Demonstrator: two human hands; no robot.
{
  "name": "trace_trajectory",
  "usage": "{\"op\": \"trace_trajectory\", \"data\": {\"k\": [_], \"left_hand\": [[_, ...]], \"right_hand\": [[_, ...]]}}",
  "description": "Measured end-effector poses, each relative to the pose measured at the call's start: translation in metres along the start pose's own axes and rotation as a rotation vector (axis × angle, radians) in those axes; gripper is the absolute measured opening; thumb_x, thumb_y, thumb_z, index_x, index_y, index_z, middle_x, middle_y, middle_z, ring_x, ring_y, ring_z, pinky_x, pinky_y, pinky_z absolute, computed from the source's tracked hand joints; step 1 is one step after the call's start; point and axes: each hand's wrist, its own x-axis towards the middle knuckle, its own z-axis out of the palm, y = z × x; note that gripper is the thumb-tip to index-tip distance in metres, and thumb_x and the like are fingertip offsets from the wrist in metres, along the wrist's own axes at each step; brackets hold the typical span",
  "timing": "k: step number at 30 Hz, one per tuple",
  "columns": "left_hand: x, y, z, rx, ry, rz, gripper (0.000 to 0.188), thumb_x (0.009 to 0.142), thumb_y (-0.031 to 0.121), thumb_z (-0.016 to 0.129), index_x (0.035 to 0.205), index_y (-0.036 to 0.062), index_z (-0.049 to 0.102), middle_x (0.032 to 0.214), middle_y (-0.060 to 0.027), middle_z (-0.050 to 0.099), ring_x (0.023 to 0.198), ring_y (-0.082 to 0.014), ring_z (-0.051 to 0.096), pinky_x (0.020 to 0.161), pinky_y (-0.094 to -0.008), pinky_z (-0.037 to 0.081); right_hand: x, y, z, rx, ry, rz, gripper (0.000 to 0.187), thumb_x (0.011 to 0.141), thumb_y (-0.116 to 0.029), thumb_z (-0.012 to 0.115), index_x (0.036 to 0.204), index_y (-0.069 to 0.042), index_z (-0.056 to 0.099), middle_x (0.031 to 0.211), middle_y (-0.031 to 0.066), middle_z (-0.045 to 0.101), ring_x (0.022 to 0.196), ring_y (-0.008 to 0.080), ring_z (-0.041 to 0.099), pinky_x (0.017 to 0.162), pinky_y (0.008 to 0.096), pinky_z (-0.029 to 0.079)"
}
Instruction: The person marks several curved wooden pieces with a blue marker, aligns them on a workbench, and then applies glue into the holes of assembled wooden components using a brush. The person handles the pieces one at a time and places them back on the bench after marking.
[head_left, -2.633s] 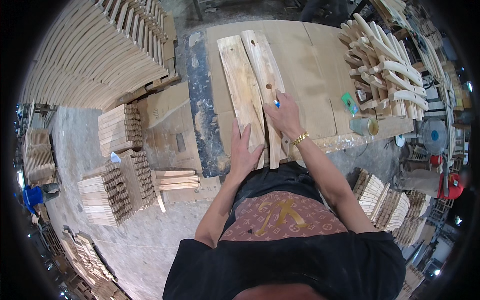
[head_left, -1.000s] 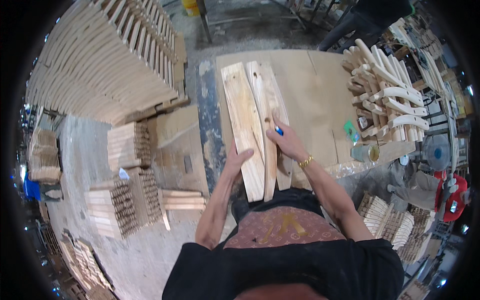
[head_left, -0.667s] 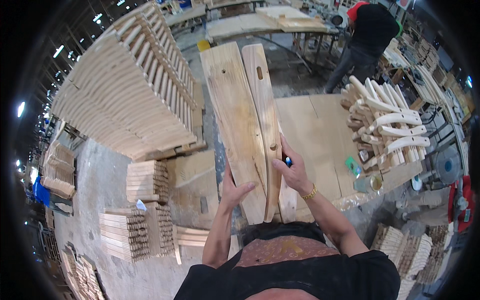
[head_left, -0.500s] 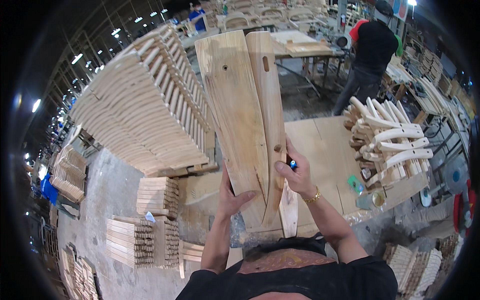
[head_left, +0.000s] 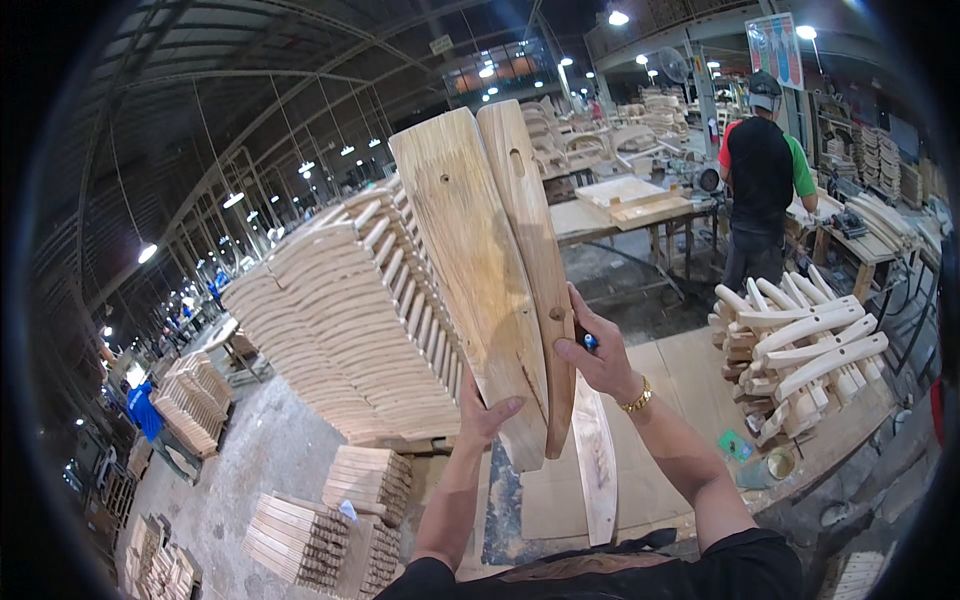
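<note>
Pale wood fills both hands at the centre of the frame. The left hand (head_left: 484, 414) is half curled about the left side of a wide board (head_left: 470, 240), thumb laid across its face near the lower end, fingers going behind. The right hand (head_left: 605, 358) reaches up from the lower right, thumb on a narrow slotted piece (head_left: 537, 240) just below its round hole, fingers mostly behind; a blue-ended object (head_left: 590, 342) pokes out of that grip. A gold bracelet (head_left: 637, 395) circles the right wrist. Both pieces stand side by side, upper ends leaning left, long edges close together. Right of their lower ends, a tapered board (head_left: 597, 460) lies on the cardboard-covered table (head_left: 690, 375). Open cardboard stretches from the right forearm to a pile of curved parts (head_left: 800, 335) at frame right, with a green packet (head_left: 736, 446) and a cup (head_left: 780, 463) near the table's lower edge. Left of the boards, a tall stack (head_left: 330, 330) rises beyond.
</note>
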Motion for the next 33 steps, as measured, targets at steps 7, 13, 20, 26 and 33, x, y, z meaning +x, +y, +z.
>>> {"op": "trace_trajectory", "data": {"k": [7,13,20,26,33], "left_hand": [[0.018,0.007,-0.002,0.147,0.026,0.142,0.084,0.065,0.02,0.081,0.132,-0.0007,0.035,0.12,-0.0115,0.051,0.11,-0.0217,0.052,0.095,-0.0353,0.042],[0.056,0.04,-0.016,0.196,0.043,0.254,0.082,0.065,0.019,0.078,0.132,-0.001,0.035,0.12,-0.0123,0.051,0.11,-0.0218,0.052,0.094,-0.0351,0.042],[0.1,0.093,0.002,0.191,-0.021,0.358,0.081,0.067,0.017,0.075,0.134,-0.0002,0.034,0.121,-0.0135,0.051,0.111,-0.0234,0.052,0.095,-0.0353,0.042],[0.104,0.115,0.005,0.157,0.004,0.347,0.078,0.068,0.016,0.072,0.134,-0.0001,0.033,0.121,-0.0144,0.052,0.11,-0.0251,0.053,0.095,-0.0359,0.042],[0.098,0.12,0.008,0.134,0.04,0.382,0.076,0.069,0.016,0.072,0.133,-0.0006,0.034,0.121,-0.0147,0.052,0.109,-0.025,0.054,0.094,-0.0363,0.043]], "right_hand": [[0.027,-0.001,0.0,-0.051,0.104,-0.279,0.067,0.081,-0.011,0.063,0.139,0.005,0.032,0.092,0.0145,0.062,0.072,0.0137,0.052,0.07,0.025,0.045],[0.074,-0.04,0.0,0.073,-0.012,-0.024,0.068,0.083,-0.013,0.062,0.141,0.003,0.028,0.115,0.0126,0.057,0.095,0.0111,0.051,0.084,0.0248,0.042],[0.127,-0.05,-0.007,0.086,-0.002,-0.101,0.069,0.085,-0.015,0.061,0.143,0.001,0.026,0.118,0.0096,0.057,0.095,0.0067,0.05,0.085,0.0214,0.042],[0.139,-0.065,-0.003,0.06,0.051,-0.17,0.074,0.082,-0.026,0.064,0.142,-0.003,0.029,0.1,0.0075,0.063,0.076,0.0065,0.048,0.071,0.0211,0.043],[0.131,-0.062,0.011,0.117,0.039,-0.251,0.07,0.083,-0.017,0.065,0.141,0.001,0.03,0.11,0.0074,0.062,0.076,0.0039,0.047,0.068,0.0184,0.043]]}}
